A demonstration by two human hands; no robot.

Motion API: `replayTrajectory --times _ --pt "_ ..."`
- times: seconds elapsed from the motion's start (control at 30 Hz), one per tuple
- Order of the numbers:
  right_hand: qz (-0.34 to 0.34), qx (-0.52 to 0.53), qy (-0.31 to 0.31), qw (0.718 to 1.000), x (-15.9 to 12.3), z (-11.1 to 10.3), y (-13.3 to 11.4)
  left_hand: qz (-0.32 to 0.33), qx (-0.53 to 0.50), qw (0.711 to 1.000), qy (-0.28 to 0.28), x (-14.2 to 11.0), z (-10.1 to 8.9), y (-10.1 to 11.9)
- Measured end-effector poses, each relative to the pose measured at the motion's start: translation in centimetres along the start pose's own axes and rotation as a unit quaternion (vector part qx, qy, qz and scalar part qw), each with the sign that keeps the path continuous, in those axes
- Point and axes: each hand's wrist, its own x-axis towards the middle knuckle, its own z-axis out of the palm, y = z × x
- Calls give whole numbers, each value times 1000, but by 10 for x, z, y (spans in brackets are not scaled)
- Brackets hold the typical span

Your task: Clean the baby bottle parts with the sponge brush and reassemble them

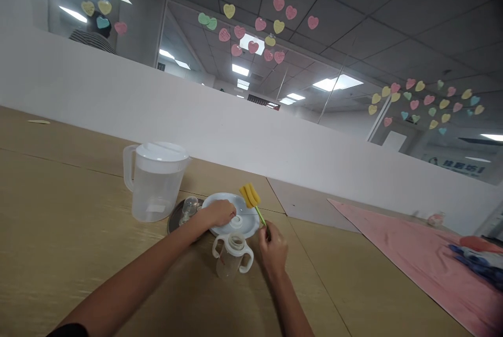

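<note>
My right hand (274,249) grips the green handle of a bottle brush (251,198), its yellow sponge head pointing up and to the left. Over a pale blue-white plate (251,227) is my left hand (220,213), fingers curled down; whatever they may hold is hidden. Just beside those fingers, on the plate, lies a white ring-shaped piece (236,221). A clear baby bottle (230,261) with two white side handles stands upright and uncapped in front of the plate. A clear, domed bottle part (190,206) rests on a dark round tray (173,221), partly behind my left forearm.
A translucent lidded pitcher (157,190) stands left of the plate on the wooden table (78,211). At right lies a pink cloth (401,242) with bundled blue and orange fabric (481,258). A low white wall (236,132) with glass above borders the back; a person is behind the glass.
</note>
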Motion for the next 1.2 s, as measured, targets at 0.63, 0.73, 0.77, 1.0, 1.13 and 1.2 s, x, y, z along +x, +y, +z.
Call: replayTrajectory --times 0.63,0.73,0.77,1.0,1.13,1.2 --pt "4 2 26 1000 0 2 4 52 -184 978 79 -15 -57 -10" --pt "-18 -1 45 999 0 3 5 49 -233 961 138 -22 -65 -11" --pt "-32 4 48 998 0 3 5 47 -244 955 160 -23 -66 -11" --pt "-114 34 76 990 -3 1 3 24 -155 971 178 -28 -69 -4" --pt "-121 30 83 989 -1 0 2 -76 -29 990 117 -35 -78 -14" --pt "-116 28 91 989 -1 -1 2 -139 3 989 51 -37 -77 -26"
